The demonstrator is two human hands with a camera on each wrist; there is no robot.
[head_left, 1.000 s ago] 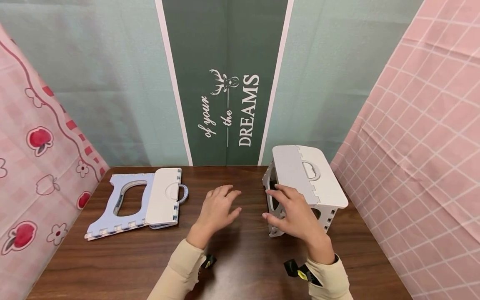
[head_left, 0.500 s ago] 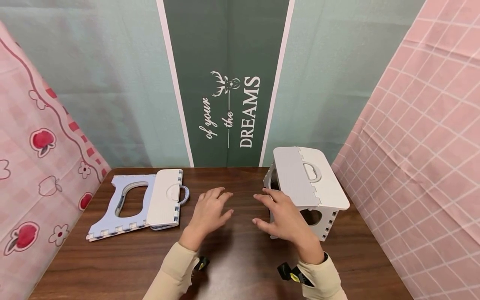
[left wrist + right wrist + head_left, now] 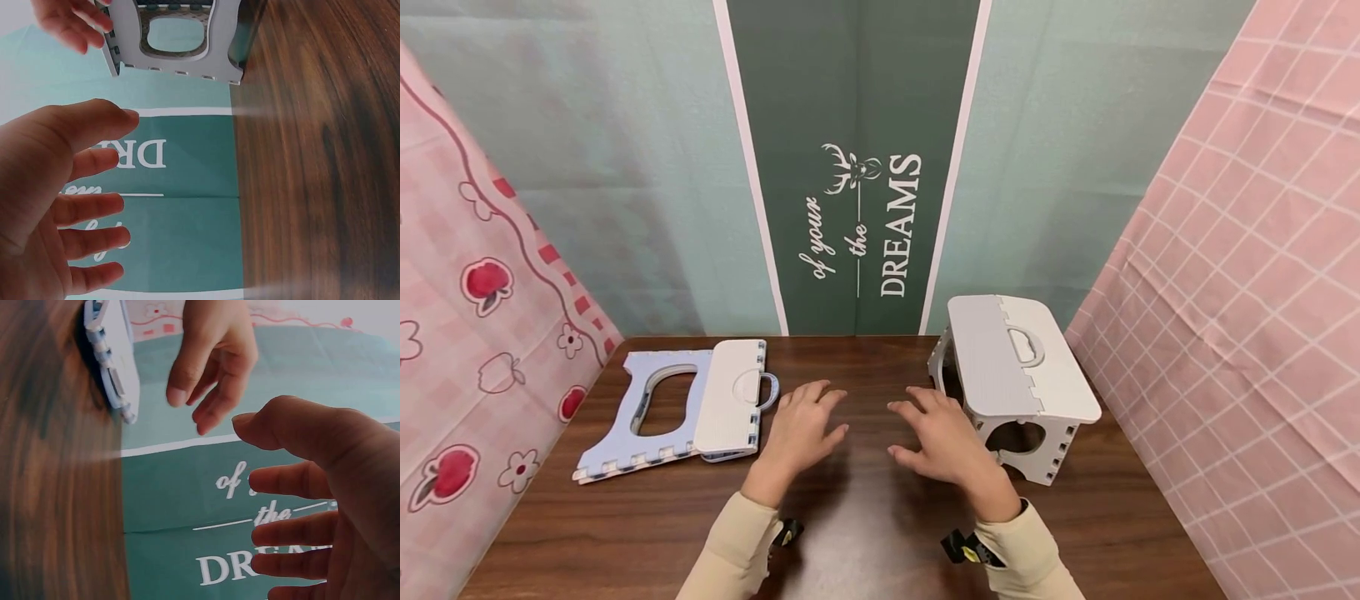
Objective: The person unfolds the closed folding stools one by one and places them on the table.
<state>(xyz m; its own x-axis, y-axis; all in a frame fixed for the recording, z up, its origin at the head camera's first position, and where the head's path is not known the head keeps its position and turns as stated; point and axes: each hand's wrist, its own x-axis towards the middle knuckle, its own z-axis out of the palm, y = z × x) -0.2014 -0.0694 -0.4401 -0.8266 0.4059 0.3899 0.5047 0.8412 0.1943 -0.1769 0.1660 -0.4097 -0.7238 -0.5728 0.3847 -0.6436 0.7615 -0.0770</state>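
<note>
Over the middle of the table my left hand [image 3: 797, 433] hovers with spread, relaxed fingers, holding nothing. It is nearest to the folded blue and white step stool [image 3: 726, 396], which lies flat at the left with its loop handle toward the hand. My right hand [image 3: 943, 442], also empty and loosely spread, hovers left of the unfolded grey and white step stool [image 3: 1022, 358]. That stool stands upright on its legs at the right. In the left wrist view the standing stool [image 3: 178, 37] shows its side opening; the right wrist view shows the folded stool [image 3: 112, 359] edge-on.
The brown wood-grain table [image 3: 865, 517] ends at a green curtain [image 3: 857, 100] with white lettering. A pink apple-patterned cloth [image 3: 497, 358] hangs at the left, and a pink checked cloth [image 3: 1240, 292] at the right, close beside the standing stool.
Both hands have drifted left and slightly toward me, the right hand moving away from in front of the standing stool. Both stools have stayed in place.
</note>
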